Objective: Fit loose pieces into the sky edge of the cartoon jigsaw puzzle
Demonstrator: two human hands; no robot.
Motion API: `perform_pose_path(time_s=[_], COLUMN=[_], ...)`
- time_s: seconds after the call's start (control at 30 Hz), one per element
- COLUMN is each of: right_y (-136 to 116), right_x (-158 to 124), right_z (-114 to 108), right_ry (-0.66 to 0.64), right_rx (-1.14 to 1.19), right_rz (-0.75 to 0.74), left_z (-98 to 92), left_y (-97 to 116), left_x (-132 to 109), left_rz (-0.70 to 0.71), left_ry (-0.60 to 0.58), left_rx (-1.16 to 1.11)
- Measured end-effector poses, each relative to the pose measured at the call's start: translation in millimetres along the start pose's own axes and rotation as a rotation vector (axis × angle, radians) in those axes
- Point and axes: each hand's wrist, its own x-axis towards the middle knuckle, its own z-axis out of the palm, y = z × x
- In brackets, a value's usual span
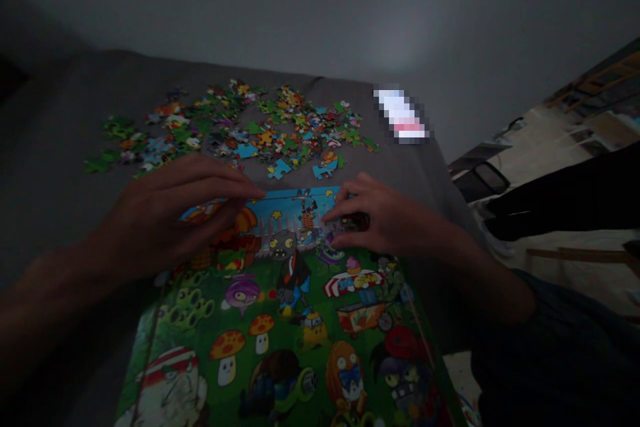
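you see, from your head camera in dim light, both of your bare hands over a flat rectangular puzzle board printed with bright cartoon figures point(295, 313), which lies at the lower centre, its far edge edged with a light blue sky. your left hand point(173, 213) reaches in from the left, fingers straight and laid close together, the fingertips at the far edge of the board and the thumb beneath them; you cannot tell whether a piece is pinched there. your right hand point(380, 213) comes in from the right, its fingers curved and slightly parted, the tips upon the upper right part of the board; whether it grips anything is likewise hidden. a dark sleeve point(545, 340) covers your right arm above the wrist. beyond the board, a broad scatter of small multicoloured jigsaw pieces point(265, 137) spreads over a grey cloth-covered surface point(60, 133). two mostly blue jigsaw pieces, the left one point(280, 169) and the right one point(325, 169), lie nearest the board, just past its far edge. to the right of the scatter, a bright, pixelated white panel point(403, 115) rests near the cloth's far edge, before a plain grey wall point(280, 7).
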Motion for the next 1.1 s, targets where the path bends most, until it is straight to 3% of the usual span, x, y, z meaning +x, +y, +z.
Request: perform_pose_path(time_s=[0.33, 0.83, 1.1], right_y=[-7, 2, 5], right_x=[-1, -9, -8], right_z=[0, -13, -13], right_ry=[-0.089, -0.184, -0.177], right_rx=[0.012, 0.018, 0.015], right_rz=[-0.035, -0.038, -0.037], left_z=[-0.6, -2.3, -2.0], left_y=[-2, 1, 2], left_x=[0, 0, 2], left_rz=[0.037, -0.012, 0.014], left_ry=[-0.013, 0.004, -0.003], left_rx=[0.028, -0.015, -0.006])
